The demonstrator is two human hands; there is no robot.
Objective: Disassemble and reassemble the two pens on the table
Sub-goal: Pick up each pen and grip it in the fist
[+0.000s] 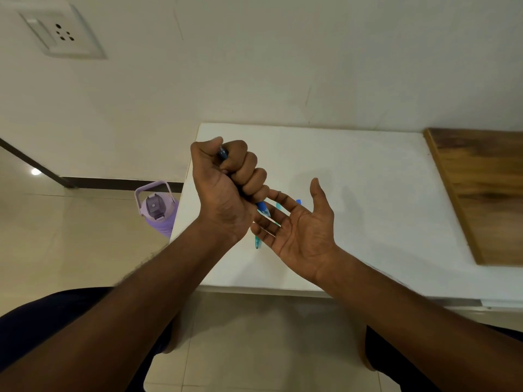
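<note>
My left hand (226, 182) is closed in a fist around a blue pen (262, 208), held above the white table (382, 193). The pen's top end shows above my fingers and its clear tip points down-right, touching the fingers of my right hand (300, 227). That hand lies palm up with its fingers spread, holding nothing. A second, teal pen (257, 241) lies on the table beneath my right fingers, mostly hidden; a small blue piece (298, 202) shows past them.
A wooden board (481, 188) lies on the table's right side. A purple water bottle (158, 213) stands on the tiled floor left of the table. A wall with a socket (60, 32) rises behind.
</note>
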